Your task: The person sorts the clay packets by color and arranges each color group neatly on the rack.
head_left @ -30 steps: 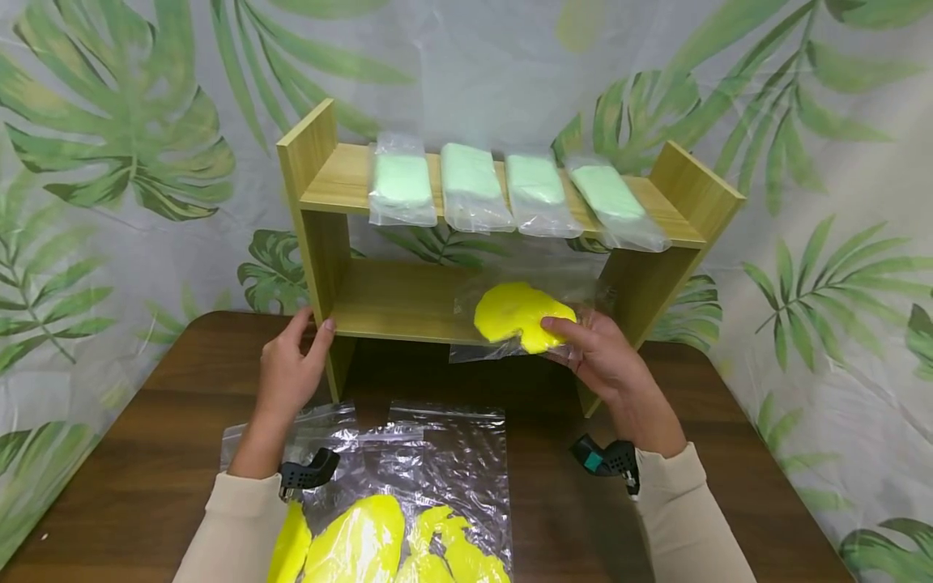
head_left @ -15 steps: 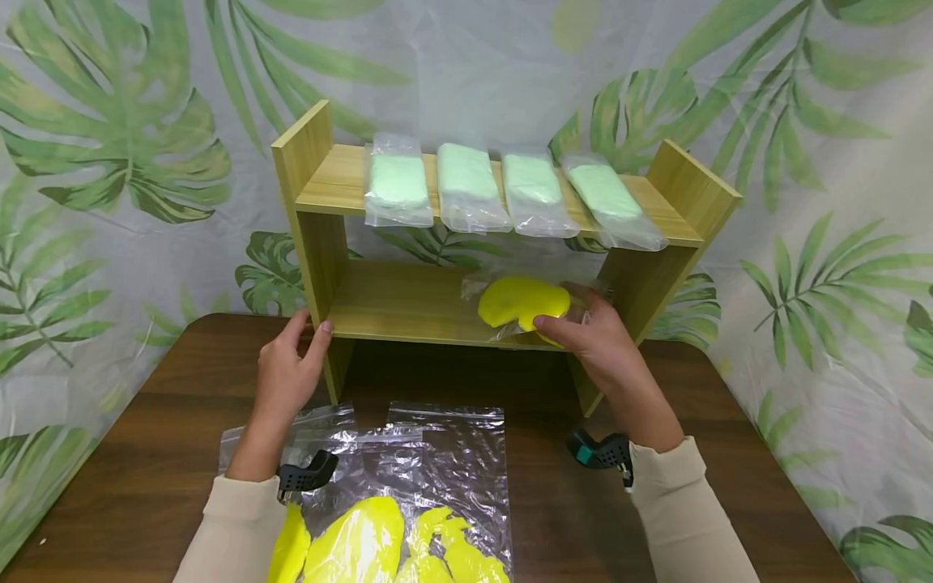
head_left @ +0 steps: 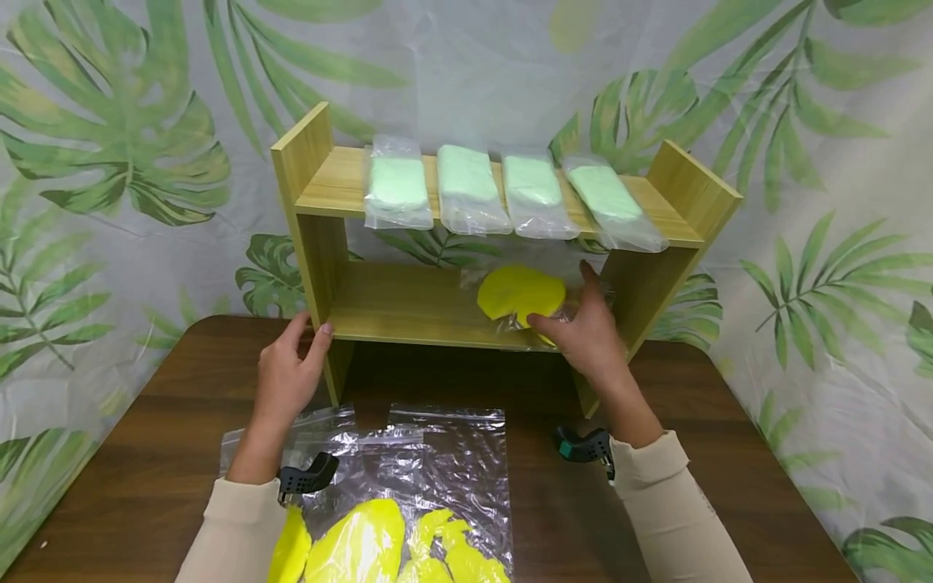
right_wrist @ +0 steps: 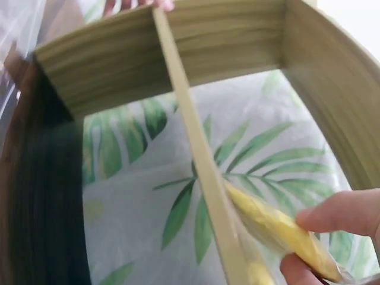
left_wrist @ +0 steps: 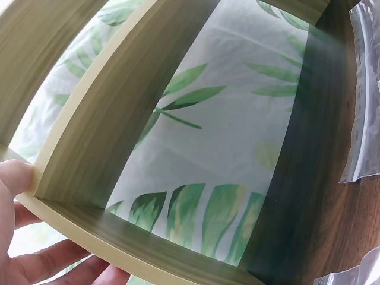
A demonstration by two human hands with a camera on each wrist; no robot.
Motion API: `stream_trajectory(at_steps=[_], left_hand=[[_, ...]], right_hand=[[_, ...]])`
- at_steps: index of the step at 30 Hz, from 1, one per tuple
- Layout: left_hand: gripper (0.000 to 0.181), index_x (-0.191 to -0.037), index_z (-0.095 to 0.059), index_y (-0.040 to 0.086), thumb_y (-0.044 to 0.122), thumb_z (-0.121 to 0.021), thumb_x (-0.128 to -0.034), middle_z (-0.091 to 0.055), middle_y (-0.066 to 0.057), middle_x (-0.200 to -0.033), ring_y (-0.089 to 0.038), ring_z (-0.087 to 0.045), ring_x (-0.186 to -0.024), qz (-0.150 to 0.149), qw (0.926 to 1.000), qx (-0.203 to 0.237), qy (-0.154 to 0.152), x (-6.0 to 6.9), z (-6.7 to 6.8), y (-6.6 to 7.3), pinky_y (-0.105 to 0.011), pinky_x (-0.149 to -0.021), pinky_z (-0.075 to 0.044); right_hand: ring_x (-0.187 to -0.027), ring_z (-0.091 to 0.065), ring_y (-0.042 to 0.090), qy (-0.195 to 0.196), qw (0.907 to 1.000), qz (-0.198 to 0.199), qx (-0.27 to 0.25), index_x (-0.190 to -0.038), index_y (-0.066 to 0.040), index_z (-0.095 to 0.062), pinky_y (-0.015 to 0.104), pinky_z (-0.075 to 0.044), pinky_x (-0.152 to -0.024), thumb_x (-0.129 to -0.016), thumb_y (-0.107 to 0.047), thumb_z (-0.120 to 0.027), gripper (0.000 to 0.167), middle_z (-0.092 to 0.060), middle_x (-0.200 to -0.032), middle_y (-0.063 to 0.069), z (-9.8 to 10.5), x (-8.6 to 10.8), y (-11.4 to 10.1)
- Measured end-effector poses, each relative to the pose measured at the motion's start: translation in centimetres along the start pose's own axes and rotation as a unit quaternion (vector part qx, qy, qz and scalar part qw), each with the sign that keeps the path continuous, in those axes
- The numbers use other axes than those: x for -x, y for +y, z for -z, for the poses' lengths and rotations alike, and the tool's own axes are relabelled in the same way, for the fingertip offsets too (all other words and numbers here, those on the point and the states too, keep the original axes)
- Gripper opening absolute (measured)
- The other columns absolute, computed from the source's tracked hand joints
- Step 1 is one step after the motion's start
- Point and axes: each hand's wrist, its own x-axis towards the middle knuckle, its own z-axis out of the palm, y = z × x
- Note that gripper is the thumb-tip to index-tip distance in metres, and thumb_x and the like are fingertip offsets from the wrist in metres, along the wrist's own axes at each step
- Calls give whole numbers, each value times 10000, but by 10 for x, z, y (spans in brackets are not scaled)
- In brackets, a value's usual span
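Observation:
The small wooden shelf stands on the table. At its left upright my left hand grips the front edge; in the left wrist view the thumb lies across that edge and the fingers are on the outer side. My right hand holds a clear bag of yellow clay-like stuff over the right part of the middle board. In the right wrist view the thumb is on top of the tilted bag and a fingertip is beneath it.
Several bags of pale green stuff lie along the top board, their ends over its front edge. Clear zip bags with yellow contents lie on the dark wooden table before the shelf. A leaf-patterned cloth hangs behind.
My right hand has moved the yellow bag back and down, from the shelf front onto the middle board, and its index finger has spread away. My left hand has stayed on the upright.

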Motion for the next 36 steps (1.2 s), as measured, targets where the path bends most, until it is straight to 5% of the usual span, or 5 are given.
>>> stream_trajectory(at_steps=[3, 8, 16, 25, 36], left_hand=[[375, -1235, -585, 88, 370, -491, -1007, -692, -175, -1046, -340, -670, -938, -3, 10000, 4, 9, 0, 0, -1, -515, -747, -509], [370, -1231, -587, 82, 361, -497, -1006, -689, -179, -1049, -345, -668, -942, -8, 10000, 14, 30, 0, 0, 0, -519, -749, -510], [365, -1220, -590, 73, 354, -497, -1006, -688, -174, -1051, -346, -671, -932, -8, 10000, -15, 45, 0, 1, 2, -518, -738, -513], [365, -1207, -591, 72, 361, -495, -1006, -692, -183, -1032, -348, -671, -921, 14, 10000, -42, 25, 1, 0, 2, -522, -744, -507], [359, -1202, -594, 71, 355, -501, -1003, -694, -180, -1029, -346, -672, -922, -19, 10000, -17, 68, -1, 0, 0, -520, -747, -509]], right_hand=[[-1139, -531, 425, 331, 9991, 240, 57, -1554, -205, 31, 515, -476, -853, -821, -250, -770, 1087, -245, -1527, 239, -2, 1, 1], [-809, -650, 295, 215, 9985, 511, 28, -1504, -224, -256, 384, -507, -672, -823, -262, -770, 855, -575, -1175, 212, 0, 2, 7], [-871, -656, 316, -63, 9972, 525, 522, -1446, -78, -408, 442, -527, -717, -856, -296, -724, 705, -518, -1376, 171, 3, 3, 9], [-1295, -426, 392, -218, 9927, 492, 1075, -1439, -30, -420, 558, -370, -1004, -874, -275, -702, 678, -450, -1436, 201, 5, 1, 12], [-1350, -317, 414, 372, 9819, 1363, 1258, -1286, 31, -579, 580, -324, -1024, -824, -226, -740, 553, -334, -1477, 251, 0, 1, 23]])
